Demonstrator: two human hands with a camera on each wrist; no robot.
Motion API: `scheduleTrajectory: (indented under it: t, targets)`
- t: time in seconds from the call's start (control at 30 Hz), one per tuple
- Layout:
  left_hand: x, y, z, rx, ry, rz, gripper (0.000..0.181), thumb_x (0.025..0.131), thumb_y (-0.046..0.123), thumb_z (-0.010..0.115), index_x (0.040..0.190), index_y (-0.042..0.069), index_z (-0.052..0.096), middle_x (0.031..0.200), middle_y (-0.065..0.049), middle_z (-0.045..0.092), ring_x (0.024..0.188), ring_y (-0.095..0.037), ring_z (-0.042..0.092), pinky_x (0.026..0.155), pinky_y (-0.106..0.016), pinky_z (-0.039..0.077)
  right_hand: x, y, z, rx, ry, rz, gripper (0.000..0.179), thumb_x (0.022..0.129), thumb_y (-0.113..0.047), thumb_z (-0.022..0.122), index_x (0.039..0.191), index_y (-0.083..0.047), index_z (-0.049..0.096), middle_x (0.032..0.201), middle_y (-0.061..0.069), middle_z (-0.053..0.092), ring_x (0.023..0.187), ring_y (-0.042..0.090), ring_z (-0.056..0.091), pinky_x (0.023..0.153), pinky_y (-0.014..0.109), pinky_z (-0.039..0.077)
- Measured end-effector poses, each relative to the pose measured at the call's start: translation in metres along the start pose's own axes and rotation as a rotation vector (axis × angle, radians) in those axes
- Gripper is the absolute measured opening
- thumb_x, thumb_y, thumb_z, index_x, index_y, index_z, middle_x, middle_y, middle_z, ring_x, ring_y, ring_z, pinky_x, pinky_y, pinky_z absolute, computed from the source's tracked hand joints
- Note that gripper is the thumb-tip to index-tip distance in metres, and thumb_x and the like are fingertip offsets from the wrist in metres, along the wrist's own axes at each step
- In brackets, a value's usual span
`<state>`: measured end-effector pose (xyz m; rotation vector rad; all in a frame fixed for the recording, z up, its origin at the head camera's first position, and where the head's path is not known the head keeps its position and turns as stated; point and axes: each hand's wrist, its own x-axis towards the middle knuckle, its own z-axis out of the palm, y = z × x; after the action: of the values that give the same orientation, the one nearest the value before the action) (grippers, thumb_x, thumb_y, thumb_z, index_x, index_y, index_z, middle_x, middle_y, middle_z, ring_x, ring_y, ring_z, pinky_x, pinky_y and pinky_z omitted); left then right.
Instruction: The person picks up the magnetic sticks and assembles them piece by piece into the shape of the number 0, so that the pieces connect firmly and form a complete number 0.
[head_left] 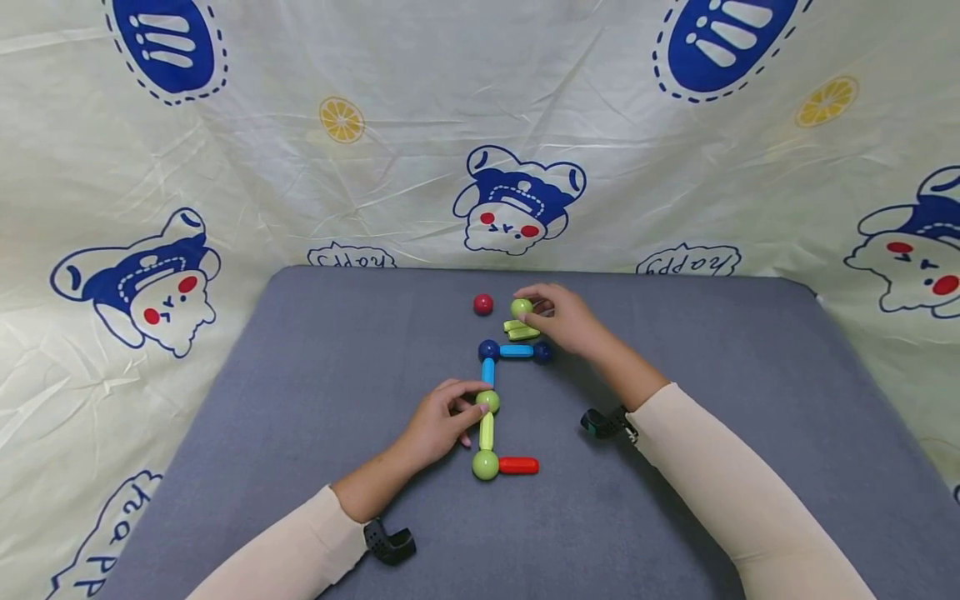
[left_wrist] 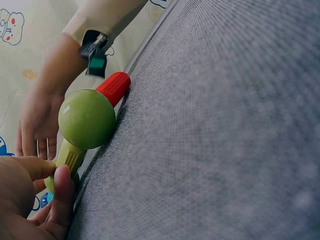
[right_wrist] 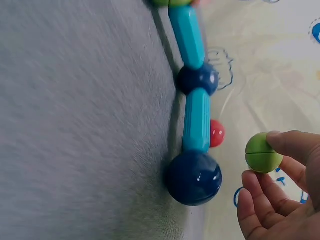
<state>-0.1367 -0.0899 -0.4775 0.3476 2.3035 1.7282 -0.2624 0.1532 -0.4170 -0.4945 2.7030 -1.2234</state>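
Note:
My left hand (head_left: 444, 417) pinches a green ball (head_left: 488, 402) between thumb and finger. That ball sits mid-chain: a light-blue rod (head_left: 488, 372) runs from it to a dark blue ball (head_left: 489, 350), and a yellow-green rod (head_left: 486, 433) joins it to a lower green ball (head_left: 485, 465). From the lower ball a red rod (head_left: 519, 466) points right. Another light-blue rod (right_wrist: 197, 120) links two dark blue balls at the far end. Thumb and fingers of my right hand (right_wrist: 280, 195) hold a loose green ball (right_wrist: 263, 155), beside several yellow-green rods (head_left: 522, 332).
A red ball (head_left: 483, 304) lies near the back of the grey table (head_left: 337, 333), left of the right hand. Behind the table hangs a white printed cloth (head_left: 420, 183). Black wrist straps (head_left: 388, 543) are on both arms.

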Motion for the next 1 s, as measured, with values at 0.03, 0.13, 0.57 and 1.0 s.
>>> scheduleTrajectory:
  t: [0.03, 0.13, 0.57, 1.0]
  targets:
    - [0.0, 0.0, 0.0, 0.001, 0.0, 0.0, 0.032, 0.098, 0.019, 0.068, 0.13, 0.016, 0.068, 0.119, -0.011, 0.057, 0.062, -0.013, 0.059, 0.055, -0.035, 0.059, -0.005, -0.002, 0.0, 0.008, -0.002, 0.002, 0.038, 0.1, -0.02, 0.065, 0.136, -0.01, 0.061, 0.131, 0.013, 0.06, 0.115, 0.031, 0.06, 0.097, 0.048, 0.052]
    - [0.0, 0.0, 0.001, 0.004, -0.001, -0.001, 0.032, 0.098, 0.019, 0.068, 0.13, 0.016, 0.068, 0.119, -0.011, 0.057, 0.06, -0.012, 0.059, 0.054, -0.033, 0.058, -0.022, -0.004, 0.0, 0.026, -0.008, 0.007, 0.037, 0.099, -0.021, 0.066, 0.135, -0.012, 0.062, 0.132, 0.012, 0.062, 0.114, 0.03, 0.061, 0.099, 0.049, 0.052]
    - [-0.001, -0.001, 0.001, -0.015, -0.002, -0.023, 0.033, 0.098, 0.02, 0.069, 0.13, 0.014, 0.068, 0.119, -0.014, 0.056, 0.063, -0.013, 0.058, 0.053, -0.03, 0.058, -0.094, 0.001, 0.018, 0.054, -0.106, -0.036, 0.038, 0.095, -0.022, 0.072, 0.131, -0.014, 0.065, 0.116, 0.005, 0.065, 0.1, 0.019, 0.062, 0.085, 0.034, 0.054]
    - [0.001, 0.0, 0.0, 0.003, -0.003, -0.017, 0.033, 0.098, 0.019, 0.068, 0.13, 0.014, 0.068, 0.121, -0.012, 0.056, 0.063, -0.011, 0.059, 0.053, -0.031, 0.058, -0.14, 0.005, 0.028, 0.08, -0.286, -0.013, 0.032, 0.093, -0.021, 0.074, 0.125, -0.018, 0.068, 0.119, 0.0, 0.065, 0.1, 0.013, 0.063, 0.085, 0.023, 0.055]
